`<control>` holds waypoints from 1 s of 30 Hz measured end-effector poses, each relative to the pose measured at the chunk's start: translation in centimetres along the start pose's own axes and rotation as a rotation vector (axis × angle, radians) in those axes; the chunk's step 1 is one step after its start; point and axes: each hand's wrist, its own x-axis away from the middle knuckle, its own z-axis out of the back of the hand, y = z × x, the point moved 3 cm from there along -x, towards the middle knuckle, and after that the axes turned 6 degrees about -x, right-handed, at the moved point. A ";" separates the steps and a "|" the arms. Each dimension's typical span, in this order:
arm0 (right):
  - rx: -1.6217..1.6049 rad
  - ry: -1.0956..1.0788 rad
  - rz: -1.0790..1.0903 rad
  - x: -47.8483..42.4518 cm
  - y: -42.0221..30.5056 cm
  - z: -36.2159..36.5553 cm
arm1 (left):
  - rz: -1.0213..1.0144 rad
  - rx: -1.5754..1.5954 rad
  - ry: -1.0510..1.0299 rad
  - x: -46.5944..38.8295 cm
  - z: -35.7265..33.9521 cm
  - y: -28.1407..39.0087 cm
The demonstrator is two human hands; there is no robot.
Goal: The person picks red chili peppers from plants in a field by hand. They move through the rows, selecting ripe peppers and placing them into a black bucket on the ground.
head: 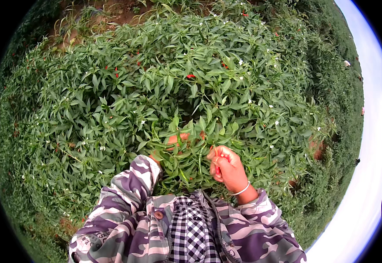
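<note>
My right hand [226, 167], with a pale bangle at its wrist, is closed around several red chili peppers [217, 169] whose ends show between the fingers. Its thumb and fingertips are beside the stems of a chili plant. My left hand [177, 140] reaches into the same plant to the left, mostly hidden by leaves, so its grip cannot be made out. Green chili peppers hang about it: one upright in front of its fingers [179, 138], and a long curved one [200, 159] between the two hands.
Dense chili plants with small white flowers surround both hands. Red chili peppers [191, 76] show among the leaves farther ahead, another [116, 72] at the upper left. Bare soil [120, 11] with grass lies at the top. More green rows run along the right, below the sky.
</note>
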 end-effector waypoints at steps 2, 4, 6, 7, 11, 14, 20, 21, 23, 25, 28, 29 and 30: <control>0.118 0.143 0.102 -0.5 -2.0 3.5 | 0.150 0.010 0.065 -0.2 0.6 -0.1; 0.271 0.118 0.045 -1.8 -1.4 4.9 | 0.240 0.308 0.132 -0.1 2.1 -1.7; 0.794 0.098 0.207 -2.7 -0.6 5.4 | 0.096 -0.045 -0.005 -1.2 1.5 -1.2; 1.213 0.089 0.393 -2.9 -0.4 4.8 | 0.011 -0.215 -0.051 -1.7 -0.3 0.7; 1.403 0.240 0.234 -3.6 1.4 5.3 | 0.077 0.016 0.042 -1.6 -0.3 -0.2; 1.322 0.252 0.250 -4.4 2.7 4.4 | 0.021 -0.008 0.201 -1.1 1.8 -1.7; 1.049 0.325 0.330 -4.3 3.7 4.3 | 0.079 -0.322 0.360 -0.3 -1.8 2.5; 1.123 0.286 0.357 -4.5 4.1 4.1 | -0.012 -0.313 0.328 -0.2 -4.3 5.1; 1.268 0.211 0.413 -4.7 4.9 4.0 | -0.031 -0.334 0.392 -0.4 -2.6 2.9; 1.219 0.096 0.461 -4.3 4.3 3.0 | 0.190 0.084 0.490 -0.8 -2.0 2.3; 1.277 0.081 0.531 -4.3 4.1 3.5 | 0.183 0.124 0.460 0.2 -1.5 2.0; 1.201 0.106 0.485 -4.3 4.2 3.7 | 0.161 0.124 0.409 0.4 -1.5 1.8; 1.125 0.142 0.432 -4.1 4.3 4.2 | 0.060 -0.133 0.454 0.1 -3.4 3.7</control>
